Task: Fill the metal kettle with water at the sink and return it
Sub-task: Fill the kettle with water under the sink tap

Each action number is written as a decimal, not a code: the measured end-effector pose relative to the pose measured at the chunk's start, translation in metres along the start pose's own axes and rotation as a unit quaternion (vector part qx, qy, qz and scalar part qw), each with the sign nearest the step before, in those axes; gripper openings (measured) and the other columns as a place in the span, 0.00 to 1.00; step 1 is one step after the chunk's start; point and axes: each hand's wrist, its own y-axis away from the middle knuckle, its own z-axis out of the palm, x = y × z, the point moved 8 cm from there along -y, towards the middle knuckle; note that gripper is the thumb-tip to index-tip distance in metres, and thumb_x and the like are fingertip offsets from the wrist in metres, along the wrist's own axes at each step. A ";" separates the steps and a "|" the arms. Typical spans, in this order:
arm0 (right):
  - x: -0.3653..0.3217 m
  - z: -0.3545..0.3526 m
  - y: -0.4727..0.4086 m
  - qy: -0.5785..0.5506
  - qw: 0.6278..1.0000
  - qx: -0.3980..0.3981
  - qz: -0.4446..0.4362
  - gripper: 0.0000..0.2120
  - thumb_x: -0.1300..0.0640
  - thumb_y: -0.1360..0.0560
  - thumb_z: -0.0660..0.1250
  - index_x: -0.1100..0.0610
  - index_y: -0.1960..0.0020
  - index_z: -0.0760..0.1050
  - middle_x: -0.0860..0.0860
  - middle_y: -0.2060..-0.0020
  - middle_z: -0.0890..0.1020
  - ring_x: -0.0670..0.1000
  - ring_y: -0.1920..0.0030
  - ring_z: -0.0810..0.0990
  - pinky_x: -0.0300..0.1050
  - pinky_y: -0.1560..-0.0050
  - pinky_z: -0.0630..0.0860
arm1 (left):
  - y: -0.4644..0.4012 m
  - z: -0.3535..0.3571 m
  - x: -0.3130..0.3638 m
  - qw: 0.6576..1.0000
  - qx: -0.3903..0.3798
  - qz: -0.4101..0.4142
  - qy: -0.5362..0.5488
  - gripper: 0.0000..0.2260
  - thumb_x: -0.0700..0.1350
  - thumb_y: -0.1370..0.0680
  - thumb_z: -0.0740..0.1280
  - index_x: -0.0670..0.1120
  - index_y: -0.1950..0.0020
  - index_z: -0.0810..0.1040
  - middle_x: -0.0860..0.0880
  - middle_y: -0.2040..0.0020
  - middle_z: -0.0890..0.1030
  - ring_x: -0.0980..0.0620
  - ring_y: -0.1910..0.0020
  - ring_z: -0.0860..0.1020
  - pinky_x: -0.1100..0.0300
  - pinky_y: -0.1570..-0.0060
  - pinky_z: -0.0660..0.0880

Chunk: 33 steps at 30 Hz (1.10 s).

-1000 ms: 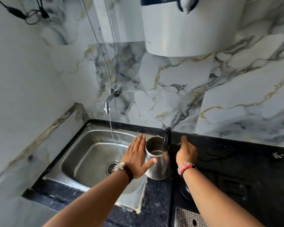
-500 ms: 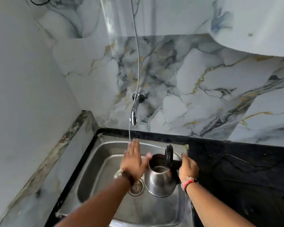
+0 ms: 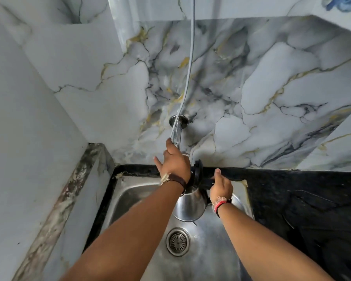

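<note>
A metal kettle (image 3: 188, 207) hangs over the sink (image 3: 209, 258), its black lid (image 3: 197, 173) flipped up; the right hand (image 3: 221, 186) is closed round the kettle's black handle, while the left hand (image 3: 174, 163), just beside it and above the kettle's mouth, grips the end of the wall tap (image 3: 177, 130); a drain (image 3: 178, 241) lies below both wrists; the black counter (image 3: 304, 199) stretches to the right of the right hand.
</note>
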 end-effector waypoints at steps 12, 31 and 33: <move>0.015 0.032 -0.008 -0.055 0.997 0.020 0.042 0.26 0.36 0.25 0.58 0.54 0.71 0.76 0.52 0.71 0.80 0.56 0.65 0.78 0.49 0.59 0.73 | -0.023 0.002 -0.013 0.900 -0.238 0.239 0.276 0.42 0.42 0.25 0.61 0.56 0.18 0.39 0.63 0.22 0.61 0.52 0.19 0.60 0.29 0.25 0.55; 0.004 0.024 0.010 -0.012 1.000 0.004 -0.003 0.31 0.30 0.26 0.51 0.52 0.69 0.77 0.52 0.71 0.81 0.55 0.65 0.80 0.49 0.59 0.75 | 0.029 0.031 -0.107 0.941 -0.251 0.208 -0.095 0.63 0.86 0.40 0.59 0.51 0.16 0.45 0.49 0.16 0.55 0.46 0.17 0.51 0.39 0.21 0.44; 0.004 0.023 0.012 -0.010 1.000 0.004 -0.006 0.31 0.29 0.27 0.51 0.52 0.69 0.77 0.52 0.70 0.82 0.54 0.65 0.80 0.47 0.61 0.74 | 0.031 0.035 -0.110 0.941 -0.243 0.215 -0.100 0.62 0.84 0.39 0.62 0.51 0.17 0.45 0.50 0.16 0.54 0.47 0.17 0.49 0.40 0.20 0.42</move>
